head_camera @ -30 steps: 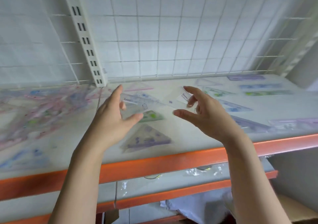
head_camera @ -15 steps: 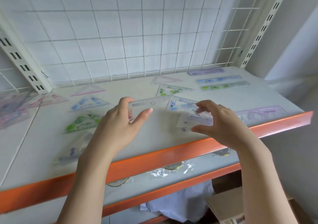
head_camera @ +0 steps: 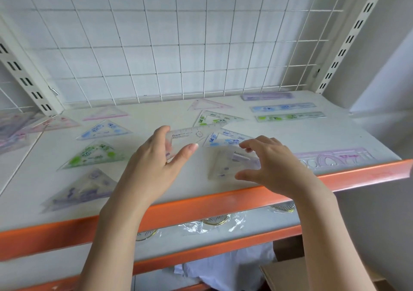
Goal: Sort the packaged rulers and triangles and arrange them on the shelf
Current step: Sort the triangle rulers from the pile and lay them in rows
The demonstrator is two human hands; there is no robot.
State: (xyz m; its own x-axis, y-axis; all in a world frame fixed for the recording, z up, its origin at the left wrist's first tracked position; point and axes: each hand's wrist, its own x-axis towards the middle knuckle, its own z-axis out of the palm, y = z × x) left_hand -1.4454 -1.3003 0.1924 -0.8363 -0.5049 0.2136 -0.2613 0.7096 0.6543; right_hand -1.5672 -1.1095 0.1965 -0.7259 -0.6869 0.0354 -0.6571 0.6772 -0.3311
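Above the shelf (head_camera: 223,192) front edge, we see left hand (head_camera: 154,167) pinching a clear triangle (head_camera: 192,135), right hand (head_camera: 274,167) gripping a clear packaged triangle (head_camera: 228,163) just beside it.

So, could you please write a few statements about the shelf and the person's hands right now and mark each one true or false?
1. The left hand holds a clear ruler. True.
2. Three rulers lie at the shelf's back right, the green ruler nearest the front. True.
3. The right hand hangs below the orange shelf edge. False: it is over a clear packaged triangle on the shelf.
4. The green triangle stands upright against the wire grid. False: it lies flat.
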